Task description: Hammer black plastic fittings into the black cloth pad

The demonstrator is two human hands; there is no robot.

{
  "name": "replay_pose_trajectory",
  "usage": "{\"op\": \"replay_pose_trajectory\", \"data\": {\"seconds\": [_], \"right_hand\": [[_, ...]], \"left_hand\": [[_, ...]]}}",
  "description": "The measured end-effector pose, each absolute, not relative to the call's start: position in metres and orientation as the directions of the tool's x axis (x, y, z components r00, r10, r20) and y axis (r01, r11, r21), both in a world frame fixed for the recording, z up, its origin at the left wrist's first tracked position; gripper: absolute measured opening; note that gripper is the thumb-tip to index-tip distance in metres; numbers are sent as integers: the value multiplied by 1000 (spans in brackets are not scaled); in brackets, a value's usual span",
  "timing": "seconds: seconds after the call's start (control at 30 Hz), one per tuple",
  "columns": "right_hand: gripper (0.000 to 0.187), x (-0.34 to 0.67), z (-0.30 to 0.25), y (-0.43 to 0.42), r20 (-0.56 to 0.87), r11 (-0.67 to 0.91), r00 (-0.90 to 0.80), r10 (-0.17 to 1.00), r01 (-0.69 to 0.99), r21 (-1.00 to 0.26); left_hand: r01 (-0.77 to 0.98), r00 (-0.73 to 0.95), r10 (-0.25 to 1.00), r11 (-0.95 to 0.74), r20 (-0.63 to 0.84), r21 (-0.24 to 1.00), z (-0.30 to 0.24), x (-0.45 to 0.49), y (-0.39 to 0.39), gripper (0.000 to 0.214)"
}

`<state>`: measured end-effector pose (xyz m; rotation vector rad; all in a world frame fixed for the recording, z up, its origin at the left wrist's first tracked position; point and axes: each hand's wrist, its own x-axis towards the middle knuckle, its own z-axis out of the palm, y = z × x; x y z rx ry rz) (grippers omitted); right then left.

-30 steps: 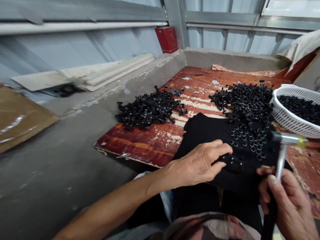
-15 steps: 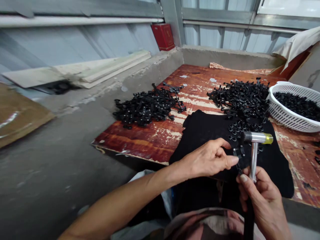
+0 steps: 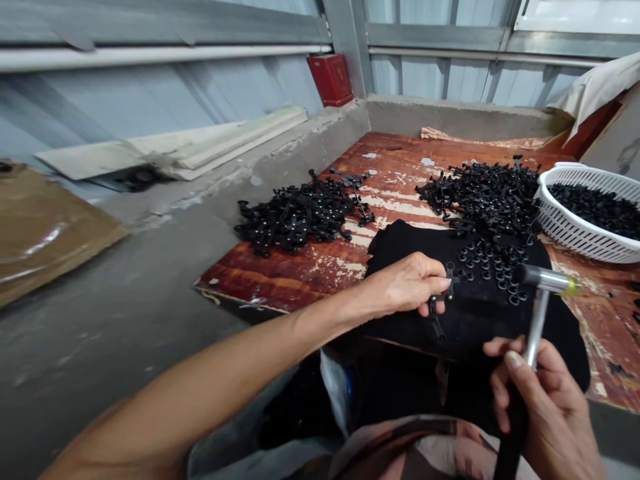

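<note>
Worn red-brown tabletop (image 3: 270, 270) bears a black cloth (image 3: 400, 245). Over the cloth, a linked black part (image 3: 449, 295) is pinched in the left hand (image 3: 413, 283); small black rings (image 3: 486, 275) lie to its right. Nearer and rightward, the right hand (image 3: 553, 400), apart from the left, grips a hammer (image 3: 536, 323).

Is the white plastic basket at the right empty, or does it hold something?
Not empty: small black pieces lie in the white slotted plastic basket, visible through its open top. Their depth is hidden.
</note>
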<state>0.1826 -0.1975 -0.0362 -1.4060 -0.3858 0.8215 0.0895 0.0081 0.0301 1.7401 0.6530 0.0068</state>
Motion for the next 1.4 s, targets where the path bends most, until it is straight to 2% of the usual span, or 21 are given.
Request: {"op": "replay_pose_trajectory", "data": {"seconds": [0.1, 0.17, 0.3, 0.6, 0.87, 1.23, 1.4], "right_hand": [[26, 196, -42, -207, -206, 20, 715, 668, -294, -956], [27, 199, -46, -211, -236, 18, 712, 661, -330, -944], [29, 198, -51, -214, -295, -11, 703, 648, -378, -926], [31, 201, -52, -214, -316, -39, 682, 659, -388, -921], [32, 185, -30, -203, -386, -60, 731, 563, -429, -901], [31, 187, -33, -205, -390, -72, 723, 570, -429, -901], [32, 192, -38, -208, -347, -68, 705, 618, -393, -917]], "left_hand": [[410, 852, 442, -224, -283, 884, 29, 95, 20, 27], [405, 850, 451, -230, -272, 885, 26, 101, 24, 28], [438, 813, 477, -121, -335, 891, 14, 110, 28, 29], [407, 818, 428, 44, -385, 912, -5, 110, 40, 28], [386, 831, 407, 68, -379, 920, -6, 110, 41, 29], [385, 831, 406, 72, -380, 920, -10, 110, 42, 29], [369, 845, 401, 43, -354, 929, -15, 109, 44, 29]]}}
